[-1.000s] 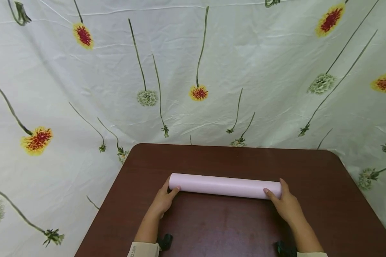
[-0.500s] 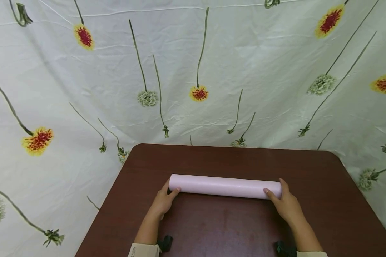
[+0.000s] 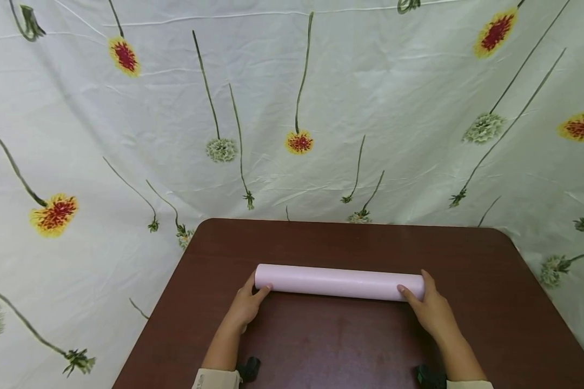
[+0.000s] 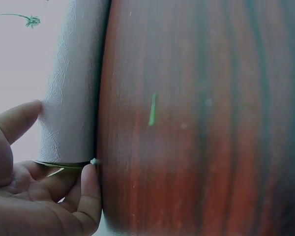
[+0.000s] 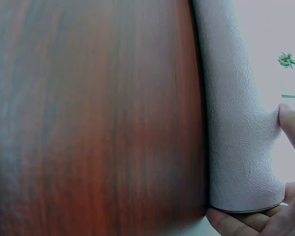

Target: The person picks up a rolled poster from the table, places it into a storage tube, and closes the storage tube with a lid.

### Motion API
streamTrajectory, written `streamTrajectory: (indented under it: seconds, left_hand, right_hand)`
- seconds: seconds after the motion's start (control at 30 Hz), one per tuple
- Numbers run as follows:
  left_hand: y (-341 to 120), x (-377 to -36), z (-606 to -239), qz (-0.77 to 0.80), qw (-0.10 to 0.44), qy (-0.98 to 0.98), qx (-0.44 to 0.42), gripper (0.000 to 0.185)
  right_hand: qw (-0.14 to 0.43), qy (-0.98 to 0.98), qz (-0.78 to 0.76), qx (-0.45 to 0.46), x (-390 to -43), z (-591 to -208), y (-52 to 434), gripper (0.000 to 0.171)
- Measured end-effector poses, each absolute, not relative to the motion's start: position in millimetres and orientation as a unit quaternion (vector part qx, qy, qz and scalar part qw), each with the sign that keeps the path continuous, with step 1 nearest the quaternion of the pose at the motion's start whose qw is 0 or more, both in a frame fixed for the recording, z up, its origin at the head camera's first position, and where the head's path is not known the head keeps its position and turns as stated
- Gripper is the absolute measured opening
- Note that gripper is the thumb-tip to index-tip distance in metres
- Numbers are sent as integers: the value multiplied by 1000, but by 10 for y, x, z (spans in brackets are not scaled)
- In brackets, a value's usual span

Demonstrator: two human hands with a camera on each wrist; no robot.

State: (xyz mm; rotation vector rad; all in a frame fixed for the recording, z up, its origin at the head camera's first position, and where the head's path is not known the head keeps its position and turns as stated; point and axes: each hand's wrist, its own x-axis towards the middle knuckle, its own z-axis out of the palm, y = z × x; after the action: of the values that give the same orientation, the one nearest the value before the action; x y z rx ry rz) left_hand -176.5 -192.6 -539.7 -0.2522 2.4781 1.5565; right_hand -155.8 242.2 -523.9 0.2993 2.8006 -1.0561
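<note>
A pale pink roll (image 3: 338,282) of sheet material lies crosswise on the dark brown table (image 3: 340,340). At its left end my left hand (image 3: 245,305) holds it, thumb on the near side and fingers round the far side and the end. My right hand (image 3: 434,312) grips the right end in the same manner. Seen from the left wrist, the roll's surface (image 4: 71,98) has a wrinkled, leather-like grain, and fingertips curl under its end. In the right wrist view, the thumb presses a dent into the roll (image 5: 238,132). The inside of the roll is hidden.
Behind the table and to its sides hangs a white cloth (image 3: 409,97) printed with flowers. The table's far edge, with rounded corners, runs beyond the roll. A dark strap part (image 3: 250,369) shows by the left wrist, and another dark part (image 3: 429,376) by the right.
</note>
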Motion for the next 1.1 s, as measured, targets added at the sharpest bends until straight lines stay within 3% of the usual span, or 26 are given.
streamTrajectory:
  seconds: [0.6, 1.1]
  left_hand:
    - [-1898, -1734, -5362, 523, 79, 844, -90, 84]
    - [-1939, -1767, -5339, 559, 54, 820, -110, 78]
  right_hand:
    - [76, 919, -373, 103, -1578, -5226, 2432, 106]
    - [47, 911, -398, 95, -1567, -5230, 2464, 99]
